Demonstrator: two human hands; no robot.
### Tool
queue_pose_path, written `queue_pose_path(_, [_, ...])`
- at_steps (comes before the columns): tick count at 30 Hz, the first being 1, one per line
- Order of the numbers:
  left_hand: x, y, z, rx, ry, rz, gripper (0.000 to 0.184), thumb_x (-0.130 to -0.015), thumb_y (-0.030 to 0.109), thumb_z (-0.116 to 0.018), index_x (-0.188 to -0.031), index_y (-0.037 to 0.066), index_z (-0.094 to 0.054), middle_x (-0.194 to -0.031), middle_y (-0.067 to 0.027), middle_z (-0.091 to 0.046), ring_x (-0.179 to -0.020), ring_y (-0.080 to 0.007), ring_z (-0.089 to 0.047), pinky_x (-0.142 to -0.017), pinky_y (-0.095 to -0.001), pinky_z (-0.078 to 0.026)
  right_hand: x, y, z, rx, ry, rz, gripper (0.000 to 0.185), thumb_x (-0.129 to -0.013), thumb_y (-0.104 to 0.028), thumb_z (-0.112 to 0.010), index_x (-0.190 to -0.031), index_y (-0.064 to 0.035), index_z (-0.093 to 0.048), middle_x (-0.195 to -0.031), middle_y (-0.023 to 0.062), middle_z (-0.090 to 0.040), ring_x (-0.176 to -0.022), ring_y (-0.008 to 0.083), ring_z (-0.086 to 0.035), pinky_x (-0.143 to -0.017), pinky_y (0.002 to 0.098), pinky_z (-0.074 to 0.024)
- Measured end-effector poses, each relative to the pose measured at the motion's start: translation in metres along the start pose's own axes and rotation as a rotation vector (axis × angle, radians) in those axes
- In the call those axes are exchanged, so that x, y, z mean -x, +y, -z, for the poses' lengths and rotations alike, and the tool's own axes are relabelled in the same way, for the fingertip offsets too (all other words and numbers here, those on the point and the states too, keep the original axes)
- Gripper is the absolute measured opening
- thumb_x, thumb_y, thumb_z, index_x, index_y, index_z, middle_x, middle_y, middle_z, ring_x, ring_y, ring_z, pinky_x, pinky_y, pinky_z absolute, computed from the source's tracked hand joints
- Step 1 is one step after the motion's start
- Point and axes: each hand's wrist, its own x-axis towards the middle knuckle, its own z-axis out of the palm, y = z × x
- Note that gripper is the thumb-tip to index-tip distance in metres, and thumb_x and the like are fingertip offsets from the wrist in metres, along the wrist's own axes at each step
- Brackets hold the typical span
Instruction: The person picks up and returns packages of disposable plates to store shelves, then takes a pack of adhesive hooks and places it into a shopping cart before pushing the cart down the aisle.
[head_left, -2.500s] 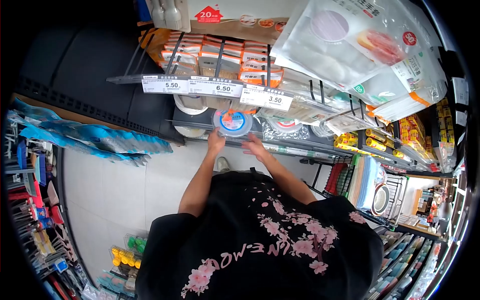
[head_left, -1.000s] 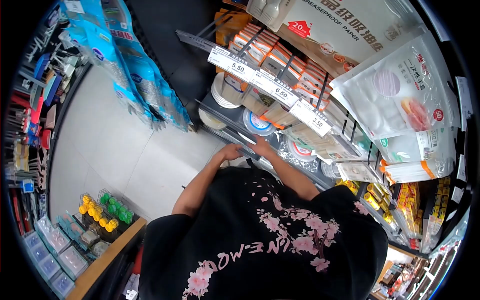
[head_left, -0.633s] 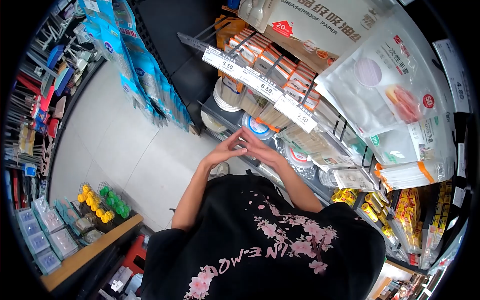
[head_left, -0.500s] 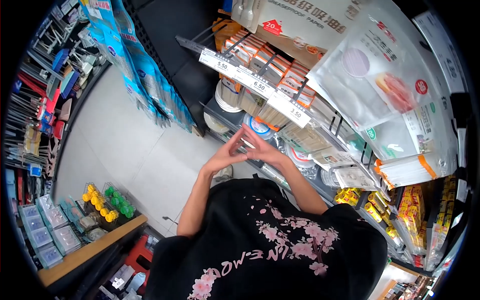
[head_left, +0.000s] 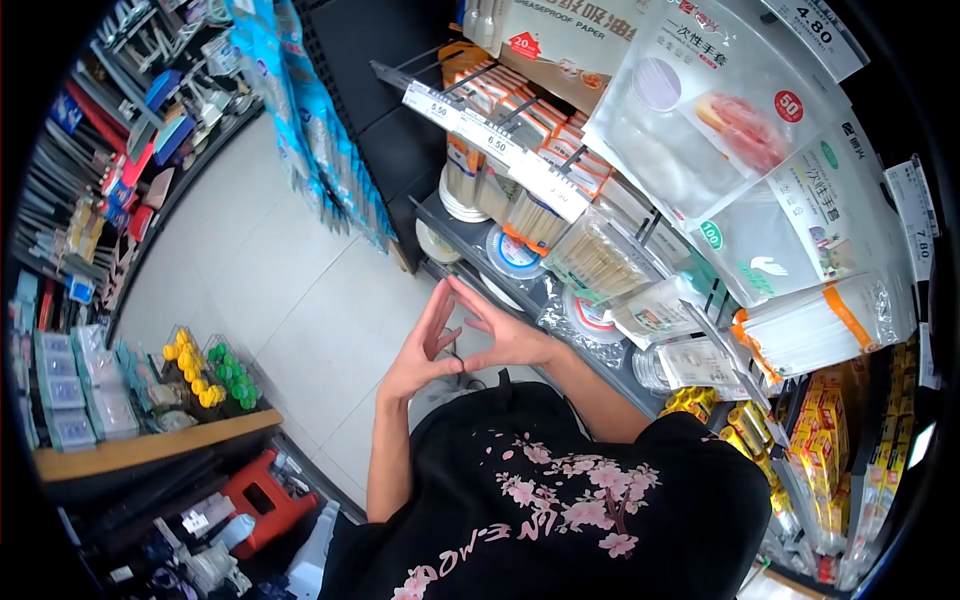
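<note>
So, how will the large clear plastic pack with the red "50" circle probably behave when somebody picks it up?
The large clear plastic pack is probably floppy, because its film looks thin and creased. It seems light for its size, as it looks broad and rather flat. The glossy surface may also make it slightly slippery.

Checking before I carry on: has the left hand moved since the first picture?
Yes: the left hand has drawn back from the blue-labelled tub toward the shirt and now meets the right hand.

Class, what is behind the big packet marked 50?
Parts of the packet marked 100 and the greaseproof paper package show past the edges of the packet marked 50. Their overlapped parts, and anything else directly behind, are hidden.
</note>
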Motion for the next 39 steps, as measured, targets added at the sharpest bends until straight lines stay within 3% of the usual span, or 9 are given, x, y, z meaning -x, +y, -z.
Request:
queue_pose_path(7, [0.061,-0.017,-0.022,0.074,0.235,0.055,0.13,-0.062,0.022,-0.094,-0.159,0.012,-0.008,-0.167,-0.0077,-0.003,-0.153,-0.0277,-0.007,-0.118,-0.0505,-0.024,0.015,0.027,-0.037,-0.169,-0.129,-0.034,0.132,-0.067,-0.033,-0.091,-0.159,-0.0096,0.0,-0.165,0.0126,0.0,-0.153,0.0305,-0.006,-0.12,0.0507,-0.0187])
queue_pose_path(13, [0.088,-0.014,-0.031,0.026,0.275,0.05,0.13,-0.064,0.024,-0.094,-0.159,0.012,-0.007,-0.166,-0.0084,-0.003,-0.153,-0.0284,-0.007,-0.119,-0.0503,-0.024,0.013,0.029,-0.05,-0.163,-0.221,-0.079,0.13,-0.069,-0.034,-0.091,-0.159,-0.011,0.001,-0.165,0.0145,-0.002,-0.152,0.032,-0.009,-0.119,0.0518,-0.0226])
queue_pose_path(22, [0.138,0.0,-0.01,-0.053,0.455,-0.049,0.131,-0.062,0.024,-0.095,-0.159,0.011,-0.008,-0.166,-0.0114,-0.005,-0.153,-0.0299,-0.009,-0.119,-0.0499,-0.024,-0.038,0.016,-0.088,-0.116,-0.431,-0.151,0.14,-0.058,-0.031,-0.095,-0.159,-0.0121,-0.001,-0.165,0.0118,-0.003,-0.153,0.0292,-0.01,-0.12,0.0515,-0.0192])
queue_pose_path(30, [0.237,0.025,0.006,-0.085,0.774,-0.188,0.132,-0.06,0.015,-0.093,-0.159,0.011,-0.007,-0.166,-0.0126,-0.006,-0.153,-0.03,-0.01,-0.119,-0.0502,-0.023,-0.115,0.004,-0.183,0.086,-0.835,-0.125,0.139,-0.057,-0.027,-0.096,-0.159,-0.0114,-0.003,-0.165,0.0106,-0.005,-0.152,0.0277,-0.014,-0.12,0.0483,-0.0232])
queue_pose_path(39, [0.308,0.067,0.043,-0.147,0.932,-0.369,0.133,-0.058,0.013,-0.093,-0.159,0.009,-0.006,-0.166,-0.0137,-0.005,-0.153,-0.0295,-0.008,-0.119,-0.0513,-0.023,-0.177,-0.016,-0.285,0.103,-1.015,-0.049,0.143,-0.055,-0.029,-0.097,-0.159,-0.0103,0.0,-0.166,0.0111,-0.002,-0.152,0.0284,-0.012,-0.121,0.0504,-0.0201])
